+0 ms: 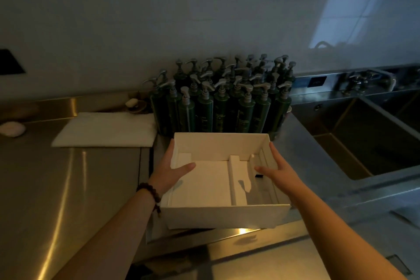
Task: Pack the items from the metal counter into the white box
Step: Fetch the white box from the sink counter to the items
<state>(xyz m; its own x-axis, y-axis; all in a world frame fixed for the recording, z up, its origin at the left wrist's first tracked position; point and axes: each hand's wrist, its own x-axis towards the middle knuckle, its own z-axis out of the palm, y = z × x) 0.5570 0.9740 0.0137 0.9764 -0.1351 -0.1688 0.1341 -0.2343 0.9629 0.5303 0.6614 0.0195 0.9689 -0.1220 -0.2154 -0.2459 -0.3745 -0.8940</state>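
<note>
Two hands, my left (173,171) and right (278,171), are grasping the white box (225,213) beside green pump bottles (223,100) on the desk (68,188).

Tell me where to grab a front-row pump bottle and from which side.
Probably best to take a front-row pump bottle round its straight green body, below the pump head, coming from the front over the white box. The bottles stand upright and tightly packed, so only the front faces are free; the grey pump heads look too narrow and angled for a steady grip.
</note>
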